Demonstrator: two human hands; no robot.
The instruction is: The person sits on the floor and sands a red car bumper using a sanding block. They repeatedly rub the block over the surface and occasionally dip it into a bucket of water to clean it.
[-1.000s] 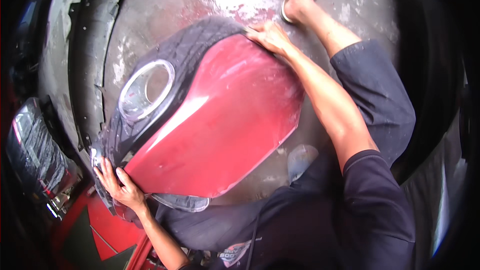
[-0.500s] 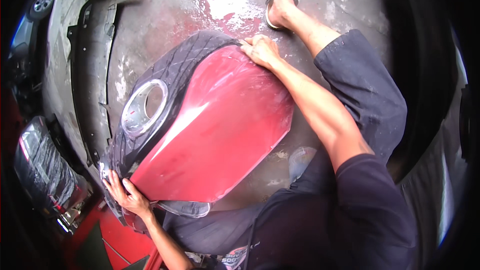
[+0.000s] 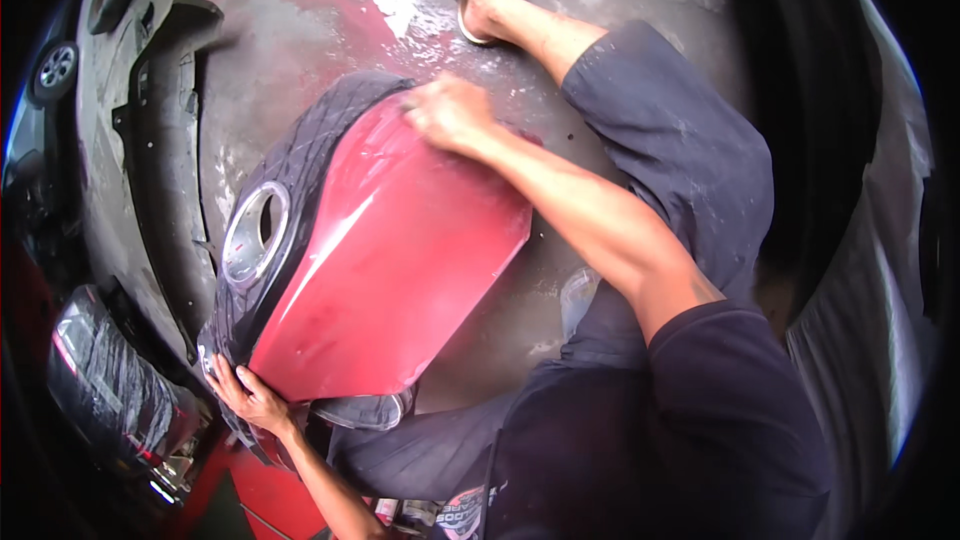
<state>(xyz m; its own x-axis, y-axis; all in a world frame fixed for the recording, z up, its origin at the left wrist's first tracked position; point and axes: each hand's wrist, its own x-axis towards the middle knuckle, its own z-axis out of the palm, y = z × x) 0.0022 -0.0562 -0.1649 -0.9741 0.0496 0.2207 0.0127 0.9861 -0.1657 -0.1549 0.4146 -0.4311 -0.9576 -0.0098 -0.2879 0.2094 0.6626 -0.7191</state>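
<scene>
A red and black car bumper (image 3: 400, 270) leans across my lap, with a round silver lamp ring (image 3: 257, 232) set in its black part. At its lower left end, my left hand (image 3: 250, 400) holds the edge, thumb on the red side and fingers over the black. My right hand (image 3: 450, 115) is closed at the upper edge of the red face, slightly blurred. Its curled fingers hide whatever may be in them. Pale, scuffed streaks mark the red surface near that hand.
A long black bumper part (image 3: 160, 160) lies on the wet, stained floor (image 3: 300, 30) at left. Beyond it are a car wheel (image 3: 57, 72) and a dark, film-covered car part (image 3: 115, 380). My sandalled foot (image 3: 485, 0) rests at the top.
My right hand has moved left along the bumper's upper edge, its fingers now curled instead of laid over the edge. The left hand stays at the lower end. The view has shifted somewhat.
</scene>
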